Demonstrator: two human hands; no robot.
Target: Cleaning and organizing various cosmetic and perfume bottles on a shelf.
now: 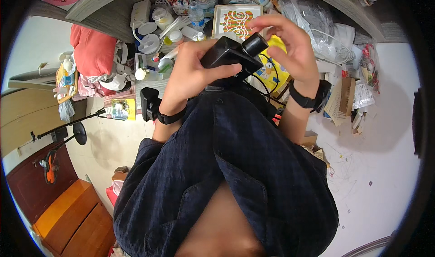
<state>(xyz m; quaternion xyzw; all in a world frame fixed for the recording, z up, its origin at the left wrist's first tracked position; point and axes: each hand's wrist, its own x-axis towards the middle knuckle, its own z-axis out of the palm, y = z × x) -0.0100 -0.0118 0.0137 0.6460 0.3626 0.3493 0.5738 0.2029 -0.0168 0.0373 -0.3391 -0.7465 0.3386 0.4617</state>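
Observation:
My left hand (192,65) grips a glossy black square-shouldered bottle (222,53), thumb across its near face. The bottle is tilted, and its black cylindrical cap (256,45) points up and to the right. Around that cap, my right hand (295,48) hovers with fingers curled and spread. Its fingertips look close to the cap, and no grip on it shows. Each wrist wears a black strap with a small black device, one on the left wrist (149,104) and one on the right (322,95). Behind the bottle lies a yellow printed bag (273,70).
Beyond my hands, a cluttered desk holds a framed paper-cut picture (234,19), a plastic water bottle (196,15), a white jar (162,18) and a pen set (180,3). Clear plastic bags (306,15) and a coiled white cable (345,55) are at right. Black cables (272,87) hang near my torso.

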